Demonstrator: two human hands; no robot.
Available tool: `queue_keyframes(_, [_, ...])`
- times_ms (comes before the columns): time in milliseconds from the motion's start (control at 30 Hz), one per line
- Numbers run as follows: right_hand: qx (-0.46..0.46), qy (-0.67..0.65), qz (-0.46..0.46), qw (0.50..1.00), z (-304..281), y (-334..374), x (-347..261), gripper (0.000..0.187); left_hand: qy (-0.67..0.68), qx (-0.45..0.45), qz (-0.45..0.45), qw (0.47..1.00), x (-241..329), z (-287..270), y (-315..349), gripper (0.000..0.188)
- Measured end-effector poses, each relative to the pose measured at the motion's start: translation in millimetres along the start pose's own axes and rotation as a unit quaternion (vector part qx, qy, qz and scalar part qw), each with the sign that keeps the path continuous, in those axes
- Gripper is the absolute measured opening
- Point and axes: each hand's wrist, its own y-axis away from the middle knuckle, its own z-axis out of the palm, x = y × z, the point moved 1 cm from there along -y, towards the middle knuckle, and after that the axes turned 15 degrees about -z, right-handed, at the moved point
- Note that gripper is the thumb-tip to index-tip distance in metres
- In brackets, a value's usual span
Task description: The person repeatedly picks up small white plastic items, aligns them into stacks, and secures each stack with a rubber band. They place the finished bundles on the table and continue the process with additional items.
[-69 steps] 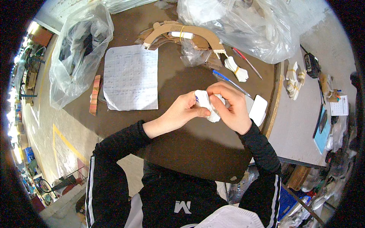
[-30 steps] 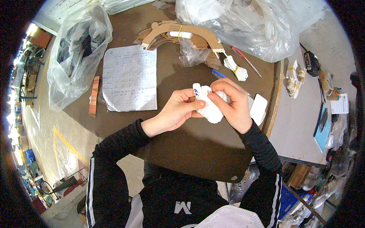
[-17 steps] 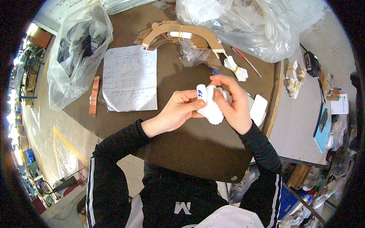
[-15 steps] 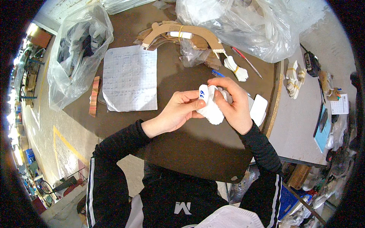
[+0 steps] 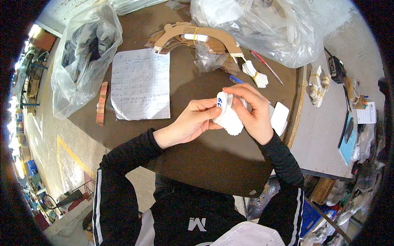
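Note:
Between my hands is a stack of thin white cut pieces (image 5: 228,121) with wavy edges and a blue handwritten mark on the top one. My left hand (image 5: 192,122) pinches the stack's left side between thumb and fingers. From the right, my right hand (image 5: 253,111) is closed on its upper part, the thumb pressed against the pieces. What lies under the right fingers is hidden. A similar white bundle (image 5: 256,75) held by a rubber band lies just beyond my right hand, near a blue pen (image 5: 235,79). White flat pieces (image 5: 279,116) rest beside my right wrist.
A handwritten paper sheet (image 5: 140,84) and a striped strip (image 5: 102,103) lie on the brown table (image 5: 193,164). Behind are curved cardboard pieces (image 5: 176,33), a red pen (image 5: 266,67) and a large plastic bag (image 5: 262,28). Another filled bag (image 5: 84,61) stands left; more banded bundles (image 5: 318,88) lie right.
Both hands have shifted very slightly with the stack. The top marked piece has turned a little more upright, and my right fingertips sit closer over its upper end.

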Motion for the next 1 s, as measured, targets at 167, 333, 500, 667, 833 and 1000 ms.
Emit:
queue_keyframes(167, [-0.006,-0.003,0.006,1.0,-4,1,0,0.024,0.071,-0.051,-0.04,0.995,2,-4,1,0.034])
queue_keyframes(333, [0.006,-0.005,0.021,1.0,-5,2,-1,0.018,0.089,-0.057,-0.05,0.993,4,-4,-1,0.034])
queue_keyframes(500, [-0.017,0.066,0.013,0.998,5,5,9,0.016,-0.088,0.074,-0.038,0.993,2,-1,-4,0.036])
queue_keyframes(667, [-0.05,0.126,0.021,0.991,12,11,13,0.015,-0.214,0.083,-0.018,0.973,-5,-1,-8,0.041])
queue_keyframes(833, [-0.086,0.122,0.029,0.988,15,10,4,0.013,-0.292,0.041,-0.002,0.956,-8,2,-5,0.064])
queue_keyframes(1000, [-0.087,0.13,-0.032,0.987,19,9,4,0.02,-0.308,0.053,0.053,0.948,-22,10,-9,0.068])
